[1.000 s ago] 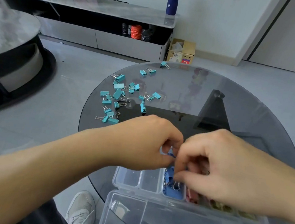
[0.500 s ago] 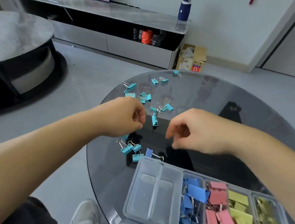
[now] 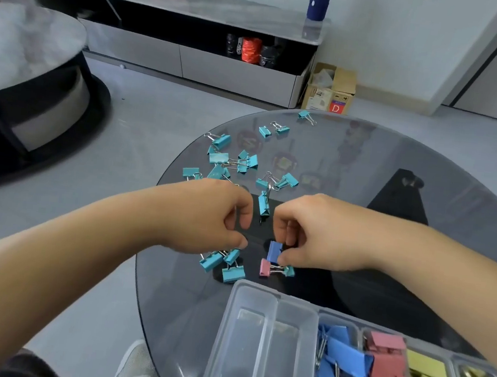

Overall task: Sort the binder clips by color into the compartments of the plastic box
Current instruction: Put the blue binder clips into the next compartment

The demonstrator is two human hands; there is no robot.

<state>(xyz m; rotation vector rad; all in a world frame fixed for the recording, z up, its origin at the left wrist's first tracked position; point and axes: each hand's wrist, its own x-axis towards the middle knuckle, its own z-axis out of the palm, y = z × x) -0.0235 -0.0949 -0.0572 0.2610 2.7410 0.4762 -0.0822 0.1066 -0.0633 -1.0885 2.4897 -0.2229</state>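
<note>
A grey marble coffee table [image 3: 25, 39] is standing left on pale floor. Teal binder clips [image 3: 228, 161] are lying scattered across the round smoked-glass table [image 3: 368, 158], near its left edge. The left hand [image 3: 207, 214] is hovering, fingers curled narrow, holding nothing visible. The right hand [image 3: 316, 230] is pinching an upright blue binder clip [image 3: 274, 251]. The clear plastic compartment box [image 3: 256, 328] is sitting nearest.
</note>
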